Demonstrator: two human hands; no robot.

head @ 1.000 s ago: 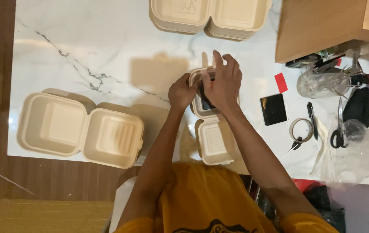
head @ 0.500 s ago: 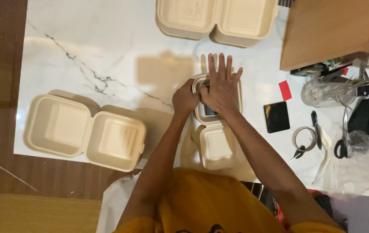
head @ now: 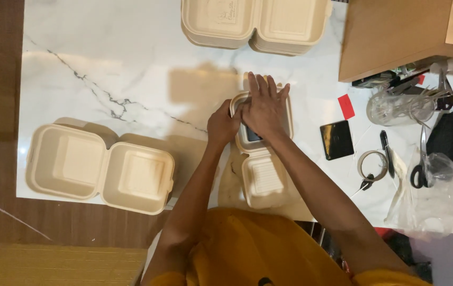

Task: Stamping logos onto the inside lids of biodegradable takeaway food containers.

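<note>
Clamshell box [head: 265, 168] lies open, left hand [head: 222, 125] gripping its rim, right hand [head: 264, 108] pressing flat-fingered; bare marble beyond.

We've got one view only, head-mounted, looking straight down on the marble tabletop [head: 131, 58] from moderate height. Our own torso sits at 6 o'clock, forearms running up toward centre frame. A wooden box [head: 390, 37] is at 1 o'clock. No second view, so no shared area.
</note>
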